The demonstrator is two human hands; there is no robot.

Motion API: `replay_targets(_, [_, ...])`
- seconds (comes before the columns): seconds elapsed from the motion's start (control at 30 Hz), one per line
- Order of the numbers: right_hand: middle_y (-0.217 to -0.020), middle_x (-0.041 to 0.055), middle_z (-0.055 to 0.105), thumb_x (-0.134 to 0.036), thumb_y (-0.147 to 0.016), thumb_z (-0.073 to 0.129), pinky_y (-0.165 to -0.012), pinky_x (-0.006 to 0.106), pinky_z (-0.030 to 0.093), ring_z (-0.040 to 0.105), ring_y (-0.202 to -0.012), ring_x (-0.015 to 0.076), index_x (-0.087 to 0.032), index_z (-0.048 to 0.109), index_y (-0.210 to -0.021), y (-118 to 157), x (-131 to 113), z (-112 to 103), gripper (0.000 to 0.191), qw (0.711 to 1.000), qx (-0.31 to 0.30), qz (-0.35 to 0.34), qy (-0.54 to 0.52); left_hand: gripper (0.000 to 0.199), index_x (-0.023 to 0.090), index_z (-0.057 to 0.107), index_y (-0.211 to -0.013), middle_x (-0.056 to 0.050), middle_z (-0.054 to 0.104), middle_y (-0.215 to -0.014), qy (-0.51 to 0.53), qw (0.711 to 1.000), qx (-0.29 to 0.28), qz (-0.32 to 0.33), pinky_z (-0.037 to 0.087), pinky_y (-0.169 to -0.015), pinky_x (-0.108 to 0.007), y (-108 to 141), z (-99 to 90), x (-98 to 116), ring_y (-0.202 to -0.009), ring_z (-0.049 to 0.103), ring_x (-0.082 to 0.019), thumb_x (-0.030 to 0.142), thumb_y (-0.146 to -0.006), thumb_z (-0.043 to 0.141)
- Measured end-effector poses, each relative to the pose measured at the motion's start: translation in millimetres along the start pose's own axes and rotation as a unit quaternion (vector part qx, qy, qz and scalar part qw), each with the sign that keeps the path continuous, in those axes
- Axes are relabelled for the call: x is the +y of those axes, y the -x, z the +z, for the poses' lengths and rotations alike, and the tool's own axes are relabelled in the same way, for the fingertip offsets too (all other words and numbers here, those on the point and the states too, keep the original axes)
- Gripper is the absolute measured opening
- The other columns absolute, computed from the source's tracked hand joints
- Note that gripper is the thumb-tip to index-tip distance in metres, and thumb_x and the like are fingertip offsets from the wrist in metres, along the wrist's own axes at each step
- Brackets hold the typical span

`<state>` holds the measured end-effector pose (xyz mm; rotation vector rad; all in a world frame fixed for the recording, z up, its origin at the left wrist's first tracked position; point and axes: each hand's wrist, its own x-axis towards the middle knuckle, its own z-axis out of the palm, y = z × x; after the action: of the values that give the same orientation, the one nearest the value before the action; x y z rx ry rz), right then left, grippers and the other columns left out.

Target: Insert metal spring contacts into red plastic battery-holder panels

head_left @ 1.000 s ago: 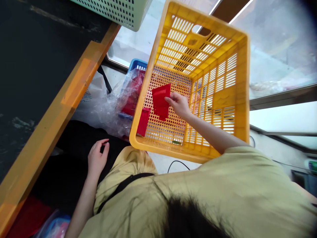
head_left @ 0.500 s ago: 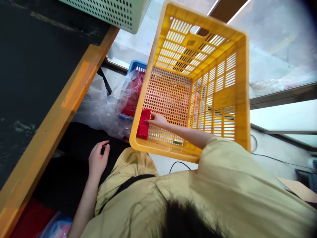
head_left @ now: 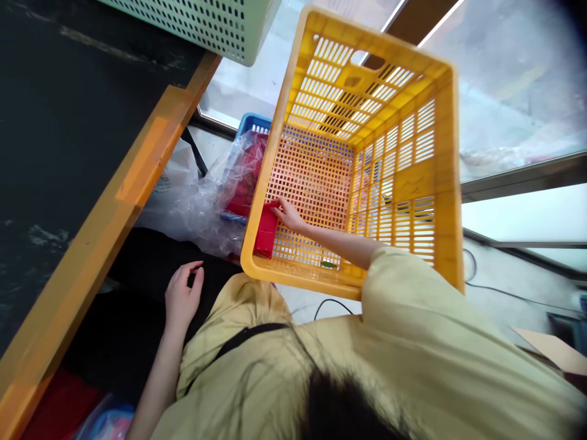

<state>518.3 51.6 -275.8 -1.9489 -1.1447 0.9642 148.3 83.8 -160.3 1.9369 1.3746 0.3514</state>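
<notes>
A deep yellow plastic crate (head_left: 367, 284) stands tilted in front of me, its open side towards me. Inside, at the near left corner, are flat, glossy red pieces (head_left: 265, 235), stacked upright against the wall; their exact kind I cannot make out. My right hand (head_left: 290, 215) reaches into the crate, and its fingers close on the top edge of the red pieces. My left hand (head_left: 183, 292) rests over my dark-covered lap, loosely curled with a gap between thumb and fingers, holding nothing.
At left is a dark tabletop (head_left: 68, 153) with a wooden edge (head_left: 114, 214); a pale green basket (head_left: 215, 27) stands on its far end. Behind the yellow crate sit a blue crate (head_left: 250, 122) and clear plastic bags (head_left: 192, 201). A small green object (head_left: 328, 264) lies in the yellow crate.
My right hand has shifted slightly up along the red pieces, its fingers now at their top edge. The red pieces now stand closer together. My left hand stays put.
</notes>
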Motion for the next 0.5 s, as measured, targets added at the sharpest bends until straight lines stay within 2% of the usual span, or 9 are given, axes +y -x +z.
replay_targets(0.2, [-0.126,0.0112,0.060,-0.038,-0.097,0.056,-0.096,0.042,0.050,0.060,-0.109,0.0211,-0.014,0.056,-0.122,-3,1,2,0.035,1.000,-0.003,-0.012,-0.014,0.034,0.020,0.066,-0.105,-0.007,0.069,-0.104,0.002,1.000,0.004,0.006,0.050,-0.088,-0.034,0,1.2,0,-0.094,0.065,-0.022,0.046,-0.093,0.048])
replay_targets(0.37, [-0.126,0.0105,0.061,-0.037,-0.094,0.061,-0.098,0.044,0.048,0.061,-0.108,0.0209,-0.015,0.059,-0.123,-3,4,-8,0.036,0.998,-0.030,-0.040,-0.026,0.033,0.020,0.067,-0.104,-0.007,0.069,-0.104,0.001,1.000,0.008,0.011,0.050,-0.089,-0.033,1,2.1,-3,-0.094,0.064,-0.021,0.046,-0.093,0.048])
replay_targets(0.5, [-0.121,0.0091,0.064,-0.036,-0.092,0.065,-0.096,0.042,0.051,0.062,-0.108,0.0203,-0.015,0.062,-0.120,-15,7,-6,0.034,0.996,-0.060,-0.037,-0.059,0.033,0.020,0.067,-0.103,-0.007,0.070,-0.103,-0.001,1.000,0.009,0.008,0.051,-0.087,-0.034,0,2.7,-3,-0.094,0.065,-0.022,0.046,-0.092,0.049])
